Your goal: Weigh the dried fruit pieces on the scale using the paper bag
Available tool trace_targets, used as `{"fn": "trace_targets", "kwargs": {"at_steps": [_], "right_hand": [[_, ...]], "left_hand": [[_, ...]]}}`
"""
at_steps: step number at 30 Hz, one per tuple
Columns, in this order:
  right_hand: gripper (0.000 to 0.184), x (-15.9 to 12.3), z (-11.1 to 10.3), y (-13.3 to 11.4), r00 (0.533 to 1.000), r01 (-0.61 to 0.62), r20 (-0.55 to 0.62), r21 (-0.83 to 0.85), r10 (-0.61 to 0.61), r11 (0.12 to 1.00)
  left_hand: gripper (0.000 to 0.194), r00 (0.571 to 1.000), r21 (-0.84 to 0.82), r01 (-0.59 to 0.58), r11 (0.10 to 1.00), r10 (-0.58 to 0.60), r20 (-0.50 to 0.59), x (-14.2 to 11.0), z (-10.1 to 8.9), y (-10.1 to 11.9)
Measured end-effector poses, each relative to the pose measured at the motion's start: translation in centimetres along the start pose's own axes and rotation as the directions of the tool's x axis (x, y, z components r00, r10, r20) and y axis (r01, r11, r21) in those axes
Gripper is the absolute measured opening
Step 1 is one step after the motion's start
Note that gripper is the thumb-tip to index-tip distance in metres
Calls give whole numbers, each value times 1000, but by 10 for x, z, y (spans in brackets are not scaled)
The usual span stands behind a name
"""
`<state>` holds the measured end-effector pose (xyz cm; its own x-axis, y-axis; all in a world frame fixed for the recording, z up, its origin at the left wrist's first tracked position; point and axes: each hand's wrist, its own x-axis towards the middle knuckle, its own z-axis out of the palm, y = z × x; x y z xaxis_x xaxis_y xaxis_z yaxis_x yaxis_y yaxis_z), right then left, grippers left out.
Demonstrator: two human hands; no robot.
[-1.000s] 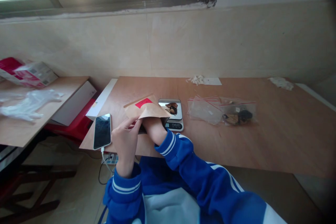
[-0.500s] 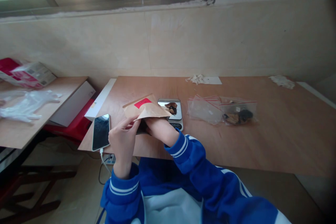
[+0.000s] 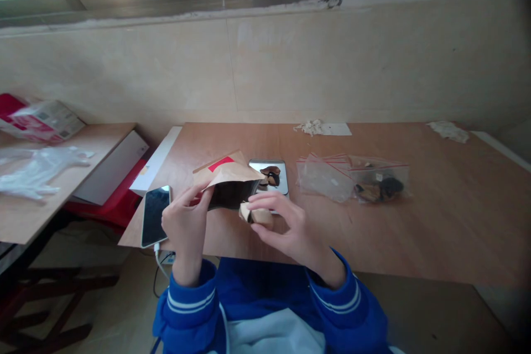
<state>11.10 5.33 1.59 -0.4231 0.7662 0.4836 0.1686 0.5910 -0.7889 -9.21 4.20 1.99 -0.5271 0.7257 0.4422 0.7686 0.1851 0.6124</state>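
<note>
My left hand (image 3: 186, 221) pinches the open mouth of a brown paper bag (image 3: 226, 176) that bears a red label. My right hand (image 3: 286, 227) is just outside the bag's mouth, with its fingers closed on a small tan piece (image 3: 254, 214). Behind the bag a small digital scale (image 3: 271, 173) stands on the wooden table (image 3: 435, 221) with a few dark and tan pieces on its shiny plate.
A phone (image 3: 154, 215) on a charging cable lies at the table's left front corner. Clear zip bags (image 3: 352, 178), one holding dark pieces, lie right of the scale. Paper scraps lie near the wall. A second table at left carries plastic wrap (image 3: 37, 168) and a box (image 3: 45, 120).
My right hand has drawn out of the bag toward me and now holds a small tan piece. The left hand keeps its grip on the bag's mouth.
</note>
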Motion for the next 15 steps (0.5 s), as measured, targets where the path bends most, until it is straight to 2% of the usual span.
{"fn": "trace_targets", "kwargs": {"at_steps": [2, 4, 5, 7, 8, 11, 15], "right_hand": [[27, -11, -10, 17, 972, -79, -218, 32, 84, 996], [29, -19, -17, 50, 876, -205, -441, 30, 197, 978], [30, -21, -18, 70, 830, -261, -507, 16, 233, 965], [29, -21, -19, 109, 780, -329, -569, -17, 262, 944], [29, -19, -18, 127, 776, -346, -573, -35, 264, 938], [25, -9, -11, 159, 816, -345, -532, -133, 226, 929], [19, 3, 0, 165, 865, -315, -467, -218, 185, 924]], "left_hand": [[25, 1000, 20, 14, 1000, -13, -18, 11, 1, -1], [26, 999, 11, 32, 999, -31, -43, 23, 2, -1], [26, 998, -10, 42, 999, -43, -50, 28, 3, 0], [26, 997, -81, 58, 995, -62, -48, 37, 5, 3], [25, 997, -124, 61, 990, -68, -46, 40, 7, 4], [22, 995, -234, 62, 970, -78, -59, 44, 10, 7], [23, 992, -291, 69, 954, -96, -82, 43, 15, 4]]}}
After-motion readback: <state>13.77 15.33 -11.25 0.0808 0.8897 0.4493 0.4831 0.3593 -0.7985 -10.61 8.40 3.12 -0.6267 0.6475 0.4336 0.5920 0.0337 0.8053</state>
